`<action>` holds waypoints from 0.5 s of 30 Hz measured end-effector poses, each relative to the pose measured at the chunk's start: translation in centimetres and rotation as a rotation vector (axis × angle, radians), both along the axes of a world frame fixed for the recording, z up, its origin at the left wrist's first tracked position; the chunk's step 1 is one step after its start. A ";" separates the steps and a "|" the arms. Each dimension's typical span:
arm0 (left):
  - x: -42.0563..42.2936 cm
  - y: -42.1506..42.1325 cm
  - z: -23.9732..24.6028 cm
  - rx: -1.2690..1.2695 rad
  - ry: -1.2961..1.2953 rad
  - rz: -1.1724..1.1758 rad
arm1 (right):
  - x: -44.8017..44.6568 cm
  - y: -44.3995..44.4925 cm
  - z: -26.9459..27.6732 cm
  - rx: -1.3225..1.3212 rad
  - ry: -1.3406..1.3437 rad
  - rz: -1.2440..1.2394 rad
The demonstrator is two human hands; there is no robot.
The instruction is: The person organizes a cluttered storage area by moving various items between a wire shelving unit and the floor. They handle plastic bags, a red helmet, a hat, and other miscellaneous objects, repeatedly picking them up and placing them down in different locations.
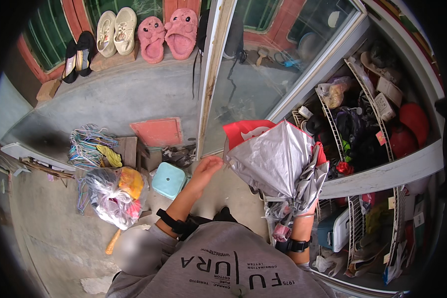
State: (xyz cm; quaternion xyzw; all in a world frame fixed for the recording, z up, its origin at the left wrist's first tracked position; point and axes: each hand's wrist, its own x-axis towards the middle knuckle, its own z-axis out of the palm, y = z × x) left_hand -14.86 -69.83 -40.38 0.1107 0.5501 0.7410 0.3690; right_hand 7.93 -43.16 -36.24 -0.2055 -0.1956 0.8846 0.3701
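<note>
A partly folded umbrella (270, 156), silver inside with red fabric at its outer edge, spreads in front of me on the right. My right hand (310, 209) grips it low down; the gathered silver folds hide most of the fingers. Below the folds, beside my right forearm, hangs a pinkish handle (282, 232) that looks wrapped in clear plastic. At the umbrella's left corner are the fingertips of my left hand (205, 172), held close together. Whether they pinch the fabric or only lie beside it cannot be made out.
On the right, a cabinet (380, 175) with wire racks (329, 117) is crowded with goods. A framed glass panel (246, 89) stands ahead. Left are a light-blue stool (168, 180), a stuffed plastic bag (110, 201) and piled hangers (87, 147). Pink slippers (181, 33) and other shoes line the ledge.
</note>
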 end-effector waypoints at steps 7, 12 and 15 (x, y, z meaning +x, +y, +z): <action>1.4 0.9 1.9 0.048 0.110 -0.021 | -0.2 0.1 -0.3 -0.008 0.006 0.013; 1.6 0.8 1.9 -0.066 0.053 -0.012 | -0.3 0.3 -0.2 -0.005 0.017 0.013; 1.5 0.5 2.1 -0.127 -0.040 -0.027 | -0.4 0.4 0.0 -0.001 0.030 0.016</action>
